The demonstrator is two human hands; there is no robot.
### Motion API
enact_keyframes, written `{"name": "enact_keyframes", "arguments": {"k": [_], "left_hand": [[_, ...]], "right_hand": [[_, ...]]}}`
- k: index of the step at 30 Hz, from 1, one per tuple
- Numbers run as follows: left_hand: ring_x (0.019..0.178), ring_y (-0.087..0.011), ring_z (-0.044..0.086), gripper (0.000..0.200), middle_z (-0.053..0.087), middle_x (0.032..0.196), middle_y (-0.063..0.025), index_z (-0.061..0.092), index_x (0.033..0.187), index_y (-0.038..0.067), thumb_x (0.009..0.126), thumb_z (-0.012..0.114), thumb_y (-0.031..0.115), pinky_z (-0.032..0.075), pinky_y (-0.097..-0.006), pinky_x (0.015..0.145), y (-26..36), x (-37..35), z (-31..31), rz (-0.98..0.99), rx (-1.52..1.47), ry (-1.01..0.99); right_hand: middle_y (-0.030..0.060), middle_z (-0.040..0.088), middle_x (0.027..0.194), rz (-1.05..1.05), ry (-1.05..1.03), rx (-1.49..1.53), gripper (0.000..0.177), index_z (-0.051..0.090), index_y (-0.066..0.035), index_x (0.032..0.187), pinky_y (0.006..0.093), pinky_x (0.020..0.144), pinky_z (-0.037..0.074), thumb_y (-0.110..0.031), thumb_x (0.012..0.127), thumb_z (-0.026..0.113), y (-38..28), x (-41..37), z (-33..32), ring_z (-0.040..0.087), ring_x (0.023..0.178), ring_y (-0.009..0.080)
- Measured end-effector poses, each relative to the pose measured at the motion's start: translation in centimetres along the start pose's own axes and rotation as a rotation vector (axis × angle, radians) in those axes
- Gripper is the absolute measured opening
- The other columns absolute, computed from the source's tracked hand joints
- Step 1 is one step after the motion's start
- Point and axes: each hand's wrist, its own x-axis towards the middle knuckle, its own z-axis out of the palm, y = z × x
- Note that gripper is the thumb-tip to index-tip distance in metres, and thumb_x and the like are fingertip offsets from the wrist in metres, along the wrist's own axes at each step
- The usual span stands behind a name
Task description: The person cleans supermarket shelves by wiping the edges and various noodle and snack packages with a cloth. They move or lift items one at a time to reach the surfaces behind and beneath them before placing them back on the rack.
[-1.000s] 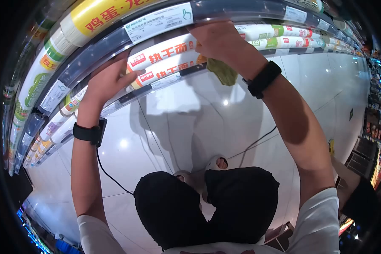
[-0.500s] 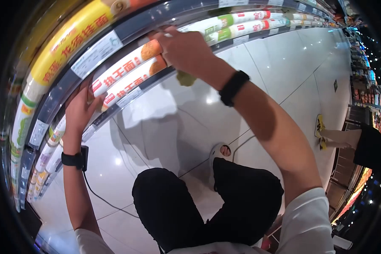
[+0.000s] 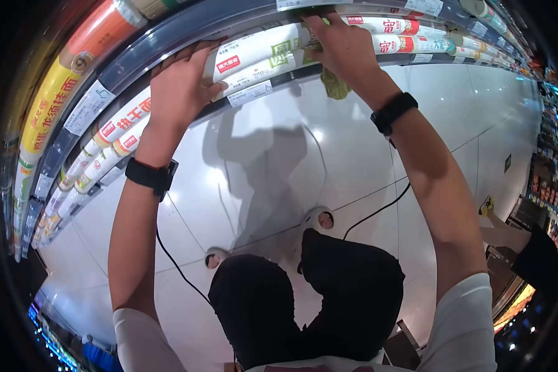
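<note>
White noodle packs with green lettering lie side by side on the shelf, and the upper one (image 3: 254,52) runs between my two hands. My left hand (image 3: 178,90) wraps its left end, fingers over the back and thumb low at the front. At the other end, my right hand (image 3: 346,51) reaches over the pack with bent fingers, their tips partly hidden. A crumpled green cloth (image 3: 336,85) hangs beneath that hand, apparently held in its palm. White noodle packs with red lettering (image 3: 134,116) lie to the left of my left hand.
A shelf edge with price tags (image 3: 250,92) runs along the front. On the shelf above are yellow noodle packs (image 3: 51,110). More packs (image 3: 397,44) continue rightward. Another person's leg (image 3: 505,237) shows at the right. A black cable (image 3: 180,270) hangs from my left wristband.
Both hands have moved right along the shelf, from the red-lettered packs to the green-lettered ones. The green cloth has travelled with my right hand.
</note>
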Motion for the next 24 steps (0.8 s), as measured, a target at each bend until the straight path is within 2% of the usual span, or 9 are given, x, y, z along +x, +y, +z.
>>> {"name": "enact_keyframes", "arguments": {"k": [4, 7, 8, 9, 10, 15, 17, 20, 24], "left_hand": [[0.098, -0.0311, 0.071, 0.071, 0.074, 0.107, -0.0119, 0.057, 0.141, 0.019, 0.076, 0.084, 0.031, 0.055, -0.0421, 0.086, 0.9, 0.8, -1.1, -0.184, -0.022, -0.189], [0.096, -0.032, 0.071, 0.068, 0.074, 0.104, -0.015, 0.057, 0.142, 0.017, 0.08, 0.081, 0.03, 0.056, -0.0434, 0.082, 0.6, 0.9, -1.9, -0.147, -0.131, -0.203], [0.097, -0.0339, 0.07, 0.065, 0.073, 0.111, -0.0165, 0.057, 0.142, 0.017, 0.081, 0.079, 0.027, 0.054, -0.0439, 0.086, 0.3, 0.6, -1.5, -0.213, -0.177, -0.264], [0.097, -0.0357, 0.07, 0.065, 0.071, 0.114, -0.0171, 0.057, 0.142, 0.017, 0.082, 0.079, 0.027, 0.053, -0.0441, 0.09, 0.2, 0.4, -1.1, -0.015, -0.143, -0.065], [0.099, -0.036, 0.069, 0.064, 0.071, 0.115, -0.0162, 0.057, 0.141, 0.017, 0.082, 0.08, 0.027, 0.052, -0.0446, 0.092, 0.3, 0.0, -0.8, -0.022, -0.076, -0.038], [0.103, -0.0369, 0.067, 0.06, 0.07, 0.114, -0.014, 0.06, 0.138, 0.016, 0.083, 0.08, 0.026, 0.051, -0.046, 0.094, 0.3, 0.1, -0.3, -0.026, -0.075, -0.043], [0.105, -0.0377, 0.066, 0.056, 0.07, 0.116, -0.013, 0.062, 0.136, 0.016, 0.083, 0.08, 0.023, 0.051, -0.0466, 0.095, 0.2, 0.2, -0.7, -0.126, -0.147, -0.104], [0.105, -0.0382, 0.066, 0.054, 0.069, 0.118, -0.0138, 0.062, 0.135, 0.016, 0.084, 0.079, 0.022, 0.051, -0.0464, 0.095, 0.2, 0.3, 0.1, 0.07, -0.074, 0.08], [0.112, -0.0376, 0.062, 0.055, 0.066, 0.126, -0.0152, 0.063, 0.136, 0.017, 0.083, 0.079, 0.019, 0.049, -0.0467, 0.097, -1.0, -0.7, 1.4, 0.03, -0.005, 0.068]], "right_hand": [[0.0093, 0.073, 0.101, -0.109, -0.055, -0.022, 0.057, 0.064, -0.017, 0.13, 0.0425, 0.073, 0.058, -0.03, 0.078, 0.083, 0.9, 2.4, -0.6, 0.072, 0.089, 0.0306], [0.0103, 0.074, 0.091, -0.198, -0.146, -0.014, 0.055, 0.068, -0.016, 0.127, 0.0423, 0.075, 0.058, -0.035, 0.077, 0.082, 2.4, 3.3, -1.4, 0.072, 0.089, 0.0302], [0.0086, 0.074, 0.086, -0.211, -0.096, 0.02, 0.038, 0.071, -0.016, 0.11, 0.0431, 0.071, 0.057, -0.03, 0.076, 0.081, 2.4, 3.1, -1.3, 0.073, 0.085, 0.03], [0.0069, 0.074, 0.08, -0.222, -0.05, 0.055, 0.022, 0.073, -0.015, 0.094, 0.0438, 0.068, 0.057, -0.025, 0.075, 0.079, 2.3, 3.1, -1.3, 0.074, 0.081, 0.0298], [0.0106, 0.074, 0.091, -0.192, -0.182, -0.009, 0.053, 0.07, -0.013, 0.124, 0.0422, 0.077, 0.057, -0.038, 0.079, 0.081, 2.3, 3.2, -1.3, 0.072, 0.089, 0.0303], [0.0108, 0.074, 0.097, -0.111, -0.071, 0.068, 0.055, 0.068, -0.01, 0.126, 0.0421, 0.078, 0.057, -0.039, 0.08, 0.08, 2.5, 1.7, -0.4, 0.071, 0.093, 0.0303], [0.0109, 0.073, 0.099, -0.1, -0.011, 0.115, 0.055, 0.068, -0.01, 0.126, 0.0422, 0.078, 0.057, -0.039, 0.081, 0.08, 2.3, 1.0, 0.4, 0.071, 0.094, 0.0302], [0.0108, 0.072, 0.105, -0.047, 0.052, 0.129, 0.05, 0.067, -0.01, 0.123, 0.0429, 0.079, 0.057, -0.035, 0.081, 0.08, 1.6, 0.6, 0.6, 0.071, 0.095, 0.0293], [0.0095, 0.07, 0.112, -0.027, 0.039, 0.164, 0.052, 0.063, -0.011, 0.128, 0.0428, 0.074, 0.058, -0.031, 0.083, 0.078, 1.3, 0.0, 0.7, 0.072, 0.09, 0.03]]}}
